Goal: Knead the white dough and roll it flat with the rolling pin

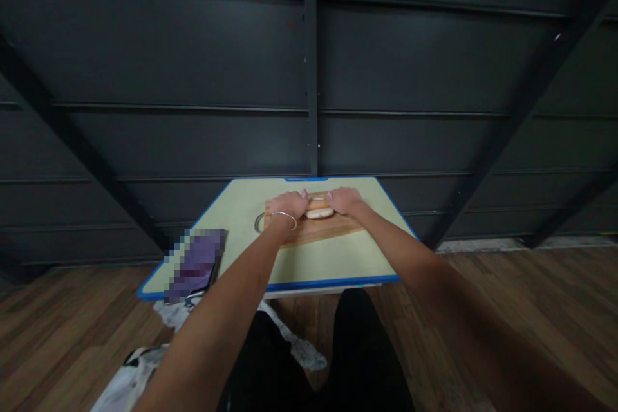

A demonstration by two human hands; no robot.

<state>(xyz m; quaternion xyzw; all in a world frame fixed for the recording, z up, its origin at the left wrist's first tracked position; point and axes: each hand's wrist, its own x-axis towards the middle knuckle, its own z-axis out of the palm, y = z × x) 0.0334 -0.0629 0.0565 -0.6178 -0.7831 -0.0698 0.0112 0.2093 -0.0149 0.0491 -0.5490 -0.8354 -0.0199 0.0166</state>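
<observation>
On a small pale yellow table [318, 261] with a blue edge lies a wooden cutting board [321, 230]. A wooden rolling pin [317, 205] rests crosswise on a lump of white dough [320, 213] on that board. My left hand [290, 203], with a thin bangle at its wrist, is closed around the pin's left end. Around the right end, my right hand [344, 199] is closed too. Dough shows in front of the pin and a little behind it; the rest is hidden beneath. Both pin ends are covered by my hands.
A phone-like dark item [197, 267], partly pixelated, lies at the table's left front corner. A ring-shaped cord [258, 223] sits at the board's left edge. Behind the table rises a dark metal-panelled wall [217, 141]. White patterned cloth [304, 354] hangs by my legs.
</observation>
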